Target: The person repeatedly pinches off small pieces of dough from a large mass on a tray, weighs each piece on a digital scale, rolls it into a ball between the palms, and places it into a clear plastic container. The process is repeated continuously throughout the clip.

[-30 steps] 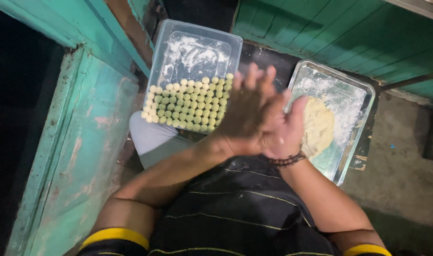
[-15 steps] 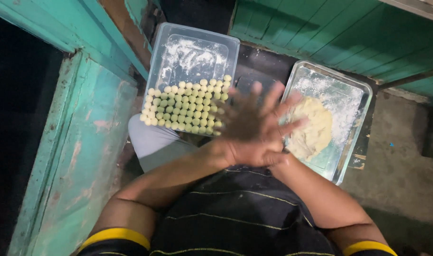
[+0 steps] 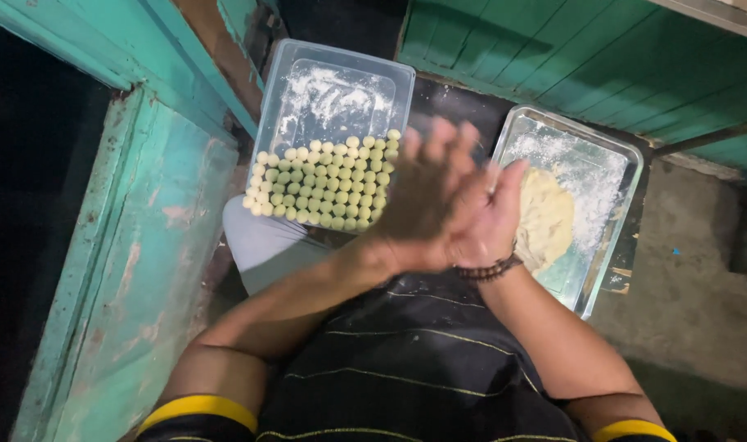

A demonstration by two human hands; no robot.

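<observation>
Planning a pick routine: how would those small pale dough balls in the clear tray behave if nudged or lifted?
The dough balls look round, so a loose one would probably roll if pushed. Packed in tight rows, neighbours likely brace each other. They look soft, so a pinch may dent them. Flour dusting the clear tray suggests stickiness.

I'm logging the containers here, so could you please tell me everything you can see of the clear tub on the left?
The clear tub is a rectangular, see-through plastic container with rounded corners, lying flat in front of the person beside a teal wooden frame. Its far half is dusted with white flour; the near half holds tidy rows of small pale dough balls. The blurred left hand overlaps its near right corner; contact cannot be told.
</observation>
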